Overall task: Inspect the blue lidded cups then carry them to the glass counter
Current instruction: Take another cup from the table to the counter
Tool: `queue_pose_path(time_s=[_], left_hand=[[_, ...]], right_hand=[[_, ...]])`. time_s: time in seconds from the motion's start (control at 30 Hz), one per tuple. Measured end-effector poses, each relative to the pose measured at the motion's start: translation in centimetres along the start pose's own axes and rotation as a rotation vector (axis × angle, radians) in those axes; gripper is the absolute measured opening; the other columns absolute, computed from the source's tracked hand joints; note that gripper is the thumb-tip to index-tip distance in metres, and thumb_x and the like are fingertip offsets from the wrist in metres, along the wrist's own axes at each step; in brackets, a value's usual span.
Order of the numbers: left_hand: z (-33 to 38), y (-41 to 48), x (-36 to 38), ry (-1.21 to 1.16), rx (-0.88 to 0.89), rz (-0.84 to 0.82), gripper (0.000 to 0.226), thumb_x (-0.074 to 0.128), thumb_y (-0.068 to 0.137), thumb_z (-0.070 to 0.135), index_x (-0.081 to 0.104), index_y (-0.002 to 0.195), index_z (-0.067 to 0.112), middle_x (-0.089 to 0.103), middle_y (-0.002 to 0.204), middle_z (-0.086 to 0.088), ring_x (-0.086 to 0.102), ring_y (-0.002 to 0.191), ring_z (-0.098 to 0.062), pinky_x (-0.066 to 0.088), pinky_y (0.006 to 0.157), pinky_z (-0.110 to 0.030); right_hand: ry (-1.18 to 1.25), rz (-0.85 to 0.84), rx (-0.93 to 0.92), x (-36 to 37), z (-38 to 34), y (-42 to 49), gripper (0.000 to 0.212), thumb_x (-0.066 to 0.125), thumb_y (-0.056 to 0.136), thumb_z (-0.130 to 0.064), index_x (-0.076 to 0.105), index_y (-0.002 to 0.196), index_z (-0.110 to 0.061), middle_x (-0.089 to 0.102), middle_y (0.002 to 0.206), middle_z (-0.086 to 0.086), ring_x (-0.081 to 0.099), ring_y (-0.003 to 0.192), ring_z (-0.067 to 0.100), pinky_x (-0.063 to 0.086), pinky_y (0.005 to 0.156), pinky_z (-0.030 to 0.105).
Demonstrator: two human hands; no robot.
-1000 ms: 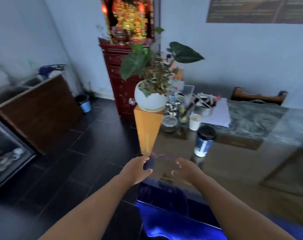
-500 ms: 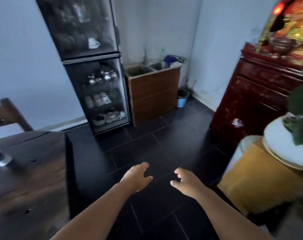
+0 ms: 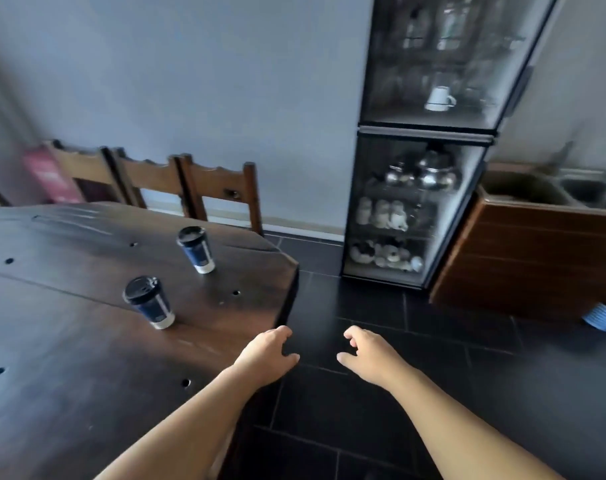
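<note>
- The left hand [image 3: 267,355] is nearest. It hangs over the near corner of the dark wooden table [image 3: 69,341]. Its fingers are loosely curled and it holds nothing.
- The right hand [image 3: 370,355] is out past that table corner, over the black tiled floor [image 3: 381,427]. Its fingers are loosely curled too, and it is empty. The two hands are apart, with a gap between them.
- A blue cup with a black lid [image 3: 149,302] stands on the table, farther in than the left hand. It stands by itself, with no hand on it.
- A second blue cup with a black lid [image 3: 196,249] stands on the table too, farther back and closer to the table's far edge. Nothing touches it.
- Three wooden chairs [image 3: 222,188] stand behind the table, by the wall.
- A tall glass cabinet [image 3: 422,143] stands past the table's far corner. It has pots and cups inside.
- A brown sink unit [image 3: 530,251] sits beside the cabinet, farther still from the table.
</note>
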State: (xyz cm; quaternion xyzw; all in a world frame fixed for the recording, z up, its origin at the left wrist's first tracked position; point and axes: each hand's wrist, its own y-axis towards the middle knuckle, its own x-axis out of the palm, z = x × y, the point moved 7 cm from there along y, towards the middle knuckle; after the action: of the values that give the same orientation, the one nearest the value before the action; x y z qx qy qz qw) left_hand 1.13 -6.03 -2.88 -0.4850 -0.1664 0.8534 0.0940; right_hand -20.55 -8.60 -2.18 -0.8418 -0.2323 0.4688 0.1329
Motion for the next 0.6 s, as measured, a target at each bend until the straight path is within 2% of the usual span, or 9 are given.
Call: queue_pose_path(time_s=[0.1, 0.2, 0.33, 0.6], left_hand=[[-2.2, 2.0, -2.4, -0.062, -0.132, 0.09, 0.058, 0.068, 0.088, 0.043, 0.053, 0.138, 0.019, 0.065, 0.132, -0.001, 0.061, 0.123, -0.022, 0.049, 0.102, -0.033], [-4.1, 2.6, -4.5, -0.144, -0.276, 0.205, 0.064, 0.069, 0.087, 0.043, 0.051, 0.144, 0.017, 0.062, 0.139, -0.002, 0.059, 0.127, -0.02, 0.046, 0.106, -0.03], [-6.4, 1.6, -6.6, -0.229, -0.458, 0.338, 0.06, 0.071, 0.088, 0.041, 0.054, 0.141, 0.019, 0.065, 0.134, -0.001, 0.063, 0.12, -0.019, 0.048, 0.102, -0.03], [-12.5, -1.3, -7.9, -0.393, -0.729, 0.544, 0.05, 0.073, 0.088, 0.037, 0.06, 0.132, 0.019, 0.07, 0.121, -0.001, 0.067, 0.107, -0.021, 0.052, 0.095, -0.03]], right_hand=[[-0.052, -0.075, -0.129, -1.3, -3.1, 6.3, 0.053, 0.062, 0.095, -0.042, 0.047, 0.142, -0.023, 0.053, 0.143, 0.0, 0.058, 0.123, 0.016, 0.048, 0.098, 0.031], [-0.054, -0.137, -0.223, -2.8, -5.9, 11.4, 0.052, 0.062, 0.094, -0.045, 0.049, 0.139, -0.025, 0.055, 0.134, -0.004, 0.06, 0.112, 0.015, 0.048, 0.091, 0.029], [-0.156, -0.245, -0.386, -3.0, -10.6, 15.9, 0.052, 0.063, 0.093, -0.043, 0.05, 0.139, -0.024, 0.056, 0.125, -0.007, 0.06, 0.106, 0.013, 0.043, 0.085, 0.025], [-0.259, -0.453, -0.634, 2.0, -20.6, 21.5, 0.044, 0.069, 0.091, -0.035, 0.058, 0.131, -0.022, 0.063, 0.116, -0.005, 0.067, 0.099, 0.017, 0.053, 0.09, 0.032]])
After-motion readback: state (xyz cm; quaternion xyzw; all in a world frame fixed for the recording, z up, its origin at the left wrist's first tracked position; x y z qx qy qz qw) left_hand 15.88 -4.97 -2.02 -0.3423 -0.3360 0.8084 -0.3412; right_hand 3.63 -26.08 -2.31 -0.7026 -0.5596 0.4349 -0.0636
